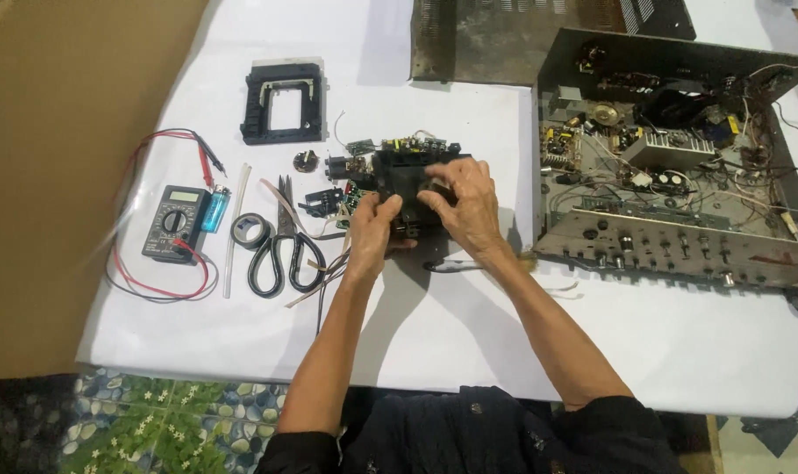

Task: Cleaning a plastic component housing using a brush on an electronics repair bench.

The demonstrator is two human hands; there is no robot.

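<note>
Both arms reach out over the white counter. Left hand and right hand clamp the black part just above it. Looks like I'm pulling it apart; next needs gentle fingers.

A white sheet is covering the work surface and hanging over its near edge. Brown board is lying to the left. Below, a floor patterned with pebbles and small flowers is showing. Even light is falling across everything.
</note>
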